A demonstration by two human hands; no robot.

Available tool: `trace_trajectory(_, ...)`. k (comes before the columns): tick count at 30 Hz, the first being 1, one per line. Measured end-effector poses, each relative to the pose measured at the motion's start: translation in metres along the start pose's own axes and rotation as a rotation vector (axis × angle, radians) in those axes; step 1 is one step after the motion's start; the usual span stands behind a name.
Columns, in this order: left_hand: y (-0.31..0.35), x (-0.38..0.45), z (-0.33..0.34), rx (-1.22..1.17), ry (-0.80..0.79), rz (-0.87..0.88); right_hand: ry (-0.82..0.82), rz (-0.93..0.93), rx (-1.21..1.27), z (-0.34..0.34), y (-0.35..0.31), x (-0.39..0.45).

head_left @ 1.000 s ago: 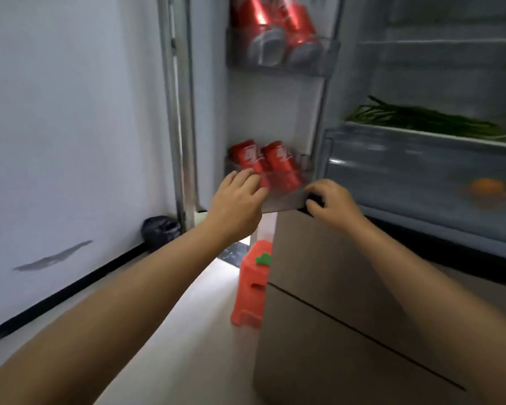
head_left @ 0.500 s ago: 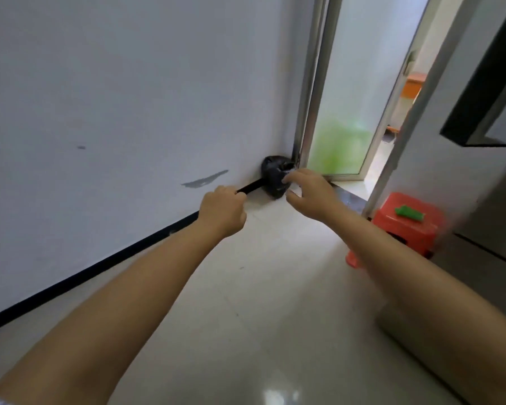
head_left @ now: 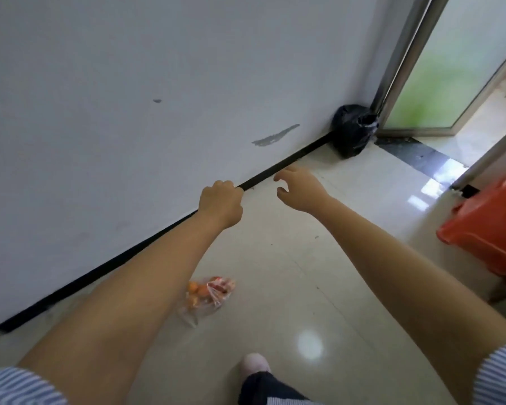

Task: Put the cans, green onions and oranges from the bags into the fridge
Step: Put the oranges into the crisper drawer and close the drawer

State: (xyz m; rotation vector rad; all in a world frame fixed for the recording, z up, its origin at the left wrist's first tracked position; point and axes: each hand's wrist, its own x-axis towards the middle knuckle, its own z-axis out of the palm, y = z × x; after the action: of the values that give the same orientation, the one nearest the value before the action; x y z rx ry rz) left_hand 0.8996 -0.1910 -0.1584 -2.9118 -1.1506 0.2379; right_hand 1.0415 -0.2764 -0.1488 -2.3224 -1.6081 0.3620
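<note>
A clear plastic bag (head_left: 209,296) with oranges and something red inside lies on the pale tiled floor, partly hidden behind my left forearm. My left hand (head_left: 221,203) is stretched out in front of me with its fingers curled into a fist and holds nothing. My right hand (head_left: 300,188) is beside it, fingers loosely spread and empty. Both hands hang in the air well above the bag. The fridge is out of view.
A white wall with a black skirting strip (head_left: 129,249) runs along the left. A black bag (head_left: 352,131) sits in the corner by a glass door frame (head_left: 398,57). An orange plastic stool (head_left: 485,229) stands at the right. My foot in a pink slipper (head_left: 254,365) is below.
My view has turned from the open fridge door with its red cans down to the floor. Both hands left the door shelf, and the bag of oranges has come into sight.
</note>
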Motion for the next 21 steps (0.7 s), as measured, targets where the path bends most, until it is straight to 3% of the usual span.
trace_trajectory(10,-0.194,0.087,0.056,0.074,-0.134,0.178,-0.094,0.244,0.087,0.114,-0.105,0.125)
trace_trajectory(16,-0.273,0.117,0.142,0.16,-0.309,0.515,-0.15,0.644,0.223,0.234,-0.151,0.12)
trace_trajectory(21,-0.306,0.113,0.235,0.152,-0.442,0.621,-0.273,0.839,0.286,0.351,-0.175,0.1)
